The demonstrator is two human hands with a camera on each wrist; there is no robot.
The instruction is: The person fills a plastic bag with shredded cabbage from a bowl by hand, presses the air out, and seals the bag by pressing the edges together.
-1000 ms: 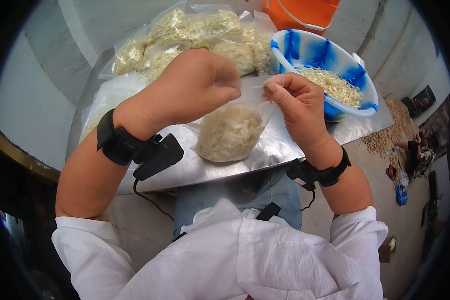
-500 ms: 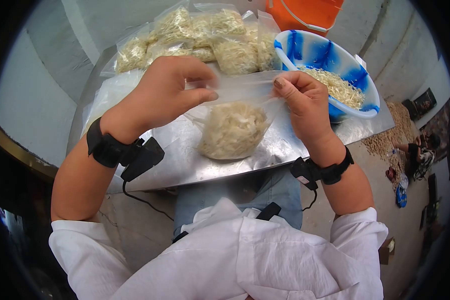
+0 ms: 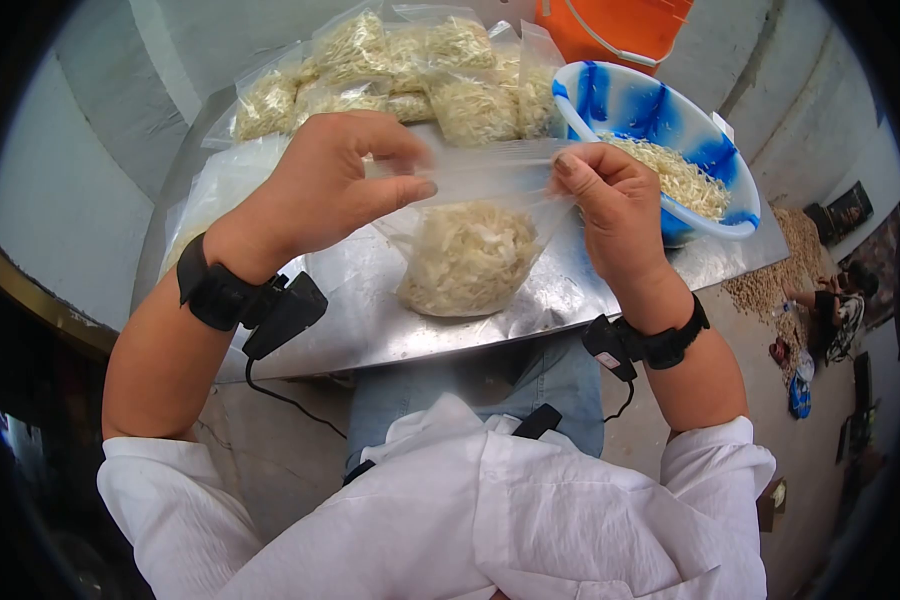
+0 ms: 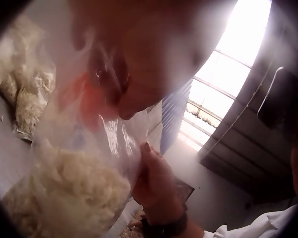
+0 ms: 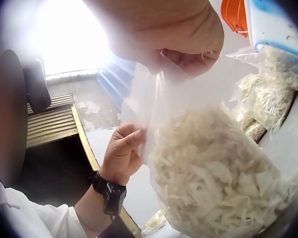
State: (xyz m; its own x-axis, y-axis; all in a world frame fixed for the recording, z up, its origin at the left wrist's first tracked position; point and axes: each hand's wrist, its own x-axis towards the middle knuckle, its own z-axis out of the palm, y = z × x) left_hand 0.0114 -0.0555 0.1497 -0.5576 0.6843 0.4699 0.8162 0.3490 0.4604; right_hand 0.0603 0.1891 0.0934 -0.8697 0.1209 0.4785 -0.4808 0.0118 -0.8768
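Note:
A clear zip bag (image 3: 467,262), its lower part bulging with pale shreds, stands on the metal table in front of the person. At its upper right corner the right hand (image 3: 618,200) pinches the plastic between thumb and curled fingers. The left hand (image 3: 345,180) is at the opposite top corner, its fingertips blurred in the head view. From the right wrist, the left hand (image 5: 121,151) shows its thumb and fingers closed on the bag's edge. The top of the bag (image 5: 213,173) is stretched between both hands, above the shreds.
Several filled bags (image 3: 470,110) are piled at the back of the metal table (image 3: 355,330). Flat clear bags (image 3: 232,185) lie at the left. A blue-and-white basin (image 3: 660,110) holding loose shreds stands at the right, before an orange bucket (image 3: 615,25). Another person (image 3: 850,310) is on the floor.
The left hand has moved left and slightly down from above the bag to its left corner. The right hand has shifted a little right, and the bag's top now spreads wider.

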